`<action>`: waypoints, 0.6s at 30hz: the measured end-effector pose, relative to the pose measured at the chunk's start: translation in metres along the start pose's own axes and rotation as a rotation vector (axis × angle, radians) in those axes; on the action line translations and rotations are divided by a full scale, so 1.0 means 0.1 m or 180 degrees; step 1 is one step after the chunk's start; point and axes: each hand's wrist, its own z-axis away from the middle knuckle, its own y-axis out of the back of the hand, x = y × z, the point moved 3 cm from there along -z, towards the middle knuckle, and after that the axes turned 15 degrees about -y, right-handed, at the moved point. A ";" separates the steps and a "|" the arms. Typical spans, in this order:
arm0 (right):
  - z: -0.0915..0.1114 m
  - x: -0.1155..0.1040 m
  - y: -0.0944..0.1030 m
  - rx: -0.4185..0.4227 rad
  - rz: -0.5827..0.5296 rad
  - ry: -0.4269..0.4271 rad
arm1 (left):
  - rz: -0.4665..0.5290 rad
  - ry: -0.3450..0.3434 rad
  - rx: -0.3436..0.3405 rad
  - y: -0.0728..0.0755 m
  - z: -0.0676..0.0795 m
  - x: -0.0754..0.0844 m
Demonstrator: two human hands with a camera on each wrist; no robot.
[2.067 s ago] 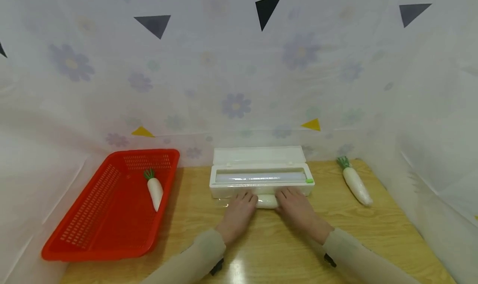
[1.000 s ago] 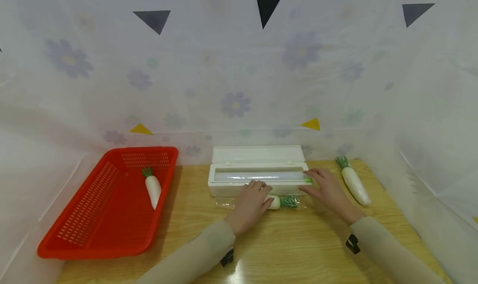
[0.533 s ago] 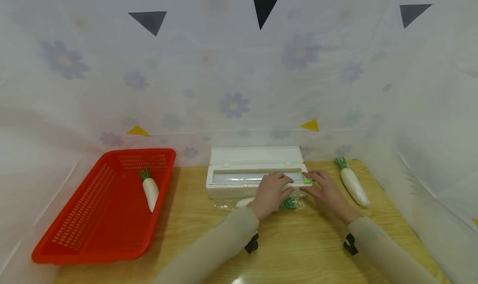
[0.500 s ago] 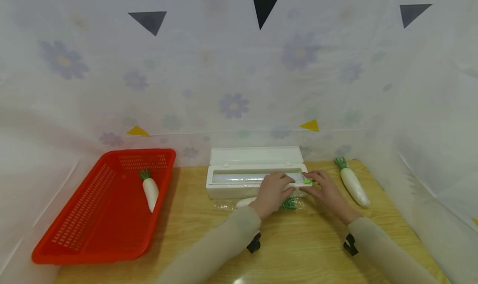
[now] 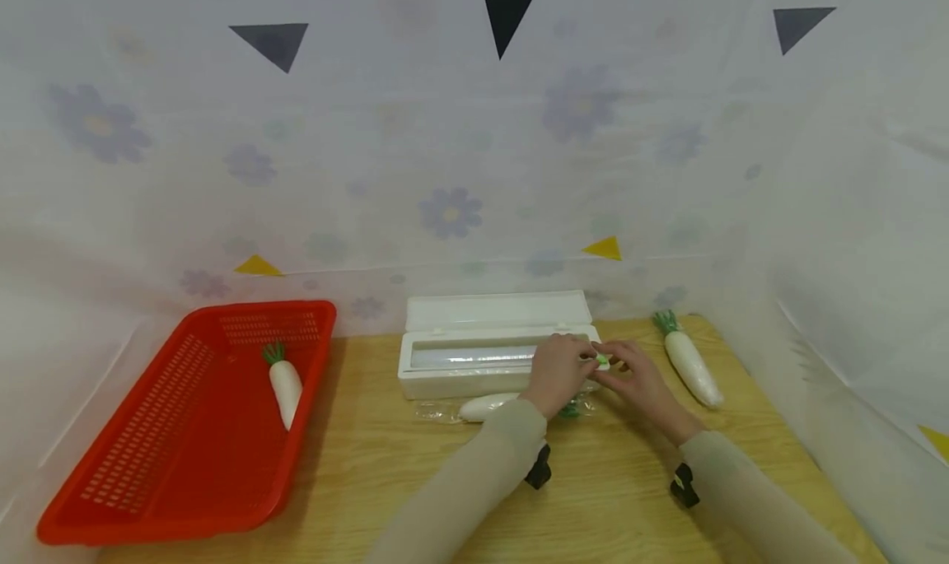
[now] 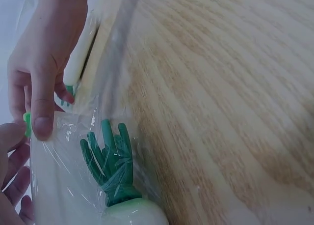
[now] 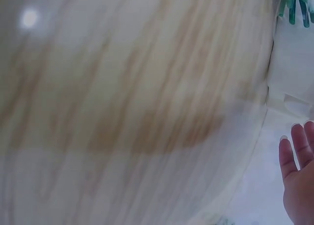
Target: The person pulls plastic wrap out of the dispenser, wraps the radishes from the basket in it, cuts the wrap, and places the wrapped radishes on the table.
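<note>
A white cling film dispenser (image 5: 455,385) lies with its lid raised and a film roll (image 5: 470,356) inside. My left hand (image 5: 558,375) reaches across its front to the right end, where thumb and curled fingers meet at a small green slide cutter (image 6: 27,124). Beside it, my right hand (image 5: 643,387) grips the dispenser's right end, thumb and forefinger at the edge; its other fingers (image 7: 300,151) are extended. Directly in front lies a white radish (image 5: 480,407) under clear film, its green leaves (image 6: 113,161) partly covered by my left hand in the head view.
A red basket (image 5: 292,473) stands at the left with one radish (image 5: 285,389) in it. Another film-wrapped radish (image 5: 693,370) lies at the right on the wooden table (image 5: 593,498). A flowered white curtain (image 5: 371,177) encloses the back and sides.
Both hands have left the radish: the right went to the dispenser's right end first, then the left moved right across the front to the green cutter. The head view has shifted slightly.
</note>
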 end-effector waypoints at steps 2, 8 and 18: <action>0.00 0.00 -0.01 0.0005 -0.0011 -0.0027 | 0.0024 0.0020 -0.0013 -0.01 -0.02 -0.02; -0.01 -0.02 -0.03 0.0028 -0.0032 -0.0061 | 0.0155 -0.0030 -0.0041 0.00 -0.04 -0.06; 0.02 0.01 -0.03 0.0020 0.0027 -0.0255 | 0.0216 -0.0149 -0.0167 -0.02 -0.05 -0.11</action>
